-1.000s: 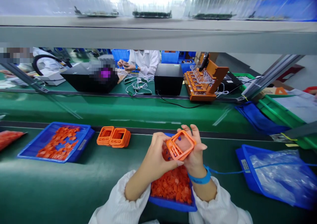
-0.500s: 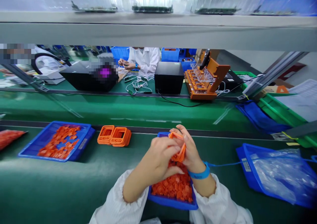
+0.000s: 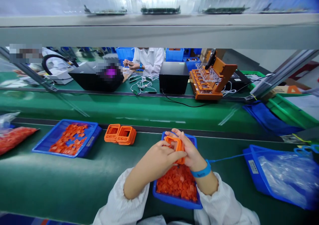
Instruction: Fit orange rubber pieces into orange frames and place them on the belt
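Note:
Both of my hands meet over a blue tray [image 3: 178, 203] heaped with small orange plastic pieces [image 3: 176, 185]. My left hand [image 3: 156, 160] closes on an orange plastic frame [image 3: 179, 147], its thumb along the near side. On the far right side of that frame, my right hand [image 3: 190, 152] wraps its fingers and palm round it; a blue strap circles that wrist. Part of the frame is covered by the fingers. To the left stand two stacks of similar orange frames [image 3: 126, 135], side by side on the green surface.
Another blue tray [image 3: 93, 140] with orange pieces lies left, beside a bag of orange parts [image 3: 15, 138]. A blue bin [image 3: 254, 182] with clear plastic bags sits right. Beyond a ledge are a black box [image 3: 173, 78], an orange fixture [image 3: 209, 82] and a co-worker [image 3: 149, 60].
My left hand's thumb and fingers have closed in on the orange frame, which has turned between my hands. The whole view has shifted slightly, moving the surroundings to the right.

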`<act>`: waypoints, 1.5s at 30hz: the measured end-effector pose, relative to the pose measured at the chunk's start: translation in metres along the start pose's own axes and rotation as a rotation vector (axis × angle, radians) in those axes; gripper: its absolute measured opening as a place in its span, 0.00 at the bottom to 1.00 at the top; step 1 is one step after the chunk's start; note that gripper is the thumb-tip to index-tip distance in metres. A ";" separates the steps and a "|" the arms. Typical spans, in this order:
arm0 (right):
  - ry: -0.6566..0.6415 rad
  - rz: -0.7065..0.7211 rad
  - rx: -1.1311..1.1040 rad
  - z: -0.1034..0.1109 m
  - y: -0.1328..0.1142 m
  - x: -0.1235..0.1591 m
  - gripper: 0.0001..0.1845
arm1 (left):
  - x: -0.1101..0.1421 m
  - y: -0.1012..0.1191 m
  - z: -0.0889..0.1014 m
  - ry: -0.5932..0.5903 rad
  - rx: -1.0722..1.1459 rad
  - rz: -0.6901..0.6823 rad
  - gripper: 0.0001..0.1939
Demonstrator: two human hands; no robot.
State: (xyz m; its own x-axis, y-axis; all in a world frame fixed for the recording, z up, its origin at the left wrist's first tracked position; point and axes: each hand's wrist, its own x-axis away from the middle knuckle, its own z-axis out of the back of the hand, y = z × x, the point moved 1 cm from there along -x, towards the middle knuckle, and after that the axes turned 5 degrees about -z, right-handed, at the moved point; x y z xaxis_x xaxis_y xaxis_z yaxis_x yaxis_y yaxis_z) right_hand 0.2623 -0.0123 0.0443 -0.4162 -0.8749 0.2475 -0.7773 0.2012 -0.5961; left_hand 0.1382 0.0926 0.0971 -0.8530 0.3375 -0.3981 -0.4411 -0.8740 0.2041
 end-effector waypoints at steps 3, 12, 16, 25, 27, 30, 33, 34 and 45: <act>0.016 -0.013 -0.036 -0.002 0.004 0.000 0.35 | 0.002 0.003 -0.005 0.011 -0.022 0.006 0.17; -0.072 0.033 0.077 -0.011 -0.003 0.004 0.27 | 0.010 0.010 -0.006 0.093 -0.158 -0.012 0.12; -0.265 0.033 0.274 -0.014 -0.004 0.013 0.42 | 0.017 0.010 0.003 0.147 -0.121 -0.011 0.16; -0.328 0.001 0.371 -0.007 -0.001 0.012 0.47 | 0.025 0.017 0.018 0.120 -0.058 -0.001 0.16; -0.319 0.014 0.387 -0.011 0.000 0.013 0.46 | 0.026 0.018 0.016 0.108 -0.078 0.014 0.17; -0.309 0.029 0.453 -0.014 0.002 0.016 0.49 | 0.034 0.016 0.014 0.089 -0.094 -0.012 0.16; -0.341 0.053 0.544 -0.014 0.000 0.019 0.57 | 0.060 0.010 0.019 0.013 -0.073 -0.021 0.14; -0.326 0.074 0.555 -0.012 -0.002 0.020 0.53 | 0.075 0.008 0.023 -0.036 -0.051 0.020 0.13; 0.396 0.124 0.577 0.064 -0.049 -0.016 0.33 | 0.349 -0.030 0.112 -0.453 0.037 1.242 0.19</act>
State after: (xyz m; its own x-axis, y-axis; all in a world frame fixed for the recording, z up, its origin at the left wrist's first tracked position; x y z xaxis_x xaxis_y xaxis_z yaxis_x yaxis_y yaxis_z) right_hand 0.3372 -0.0366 0.0210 -0.7108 -0.6127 0.3455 -0.3850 -0.0722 -0.9201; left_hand -0.1776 0.2758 0.0517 -0.7067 -0.5830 0.4009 0.6953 -0.6771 0.2411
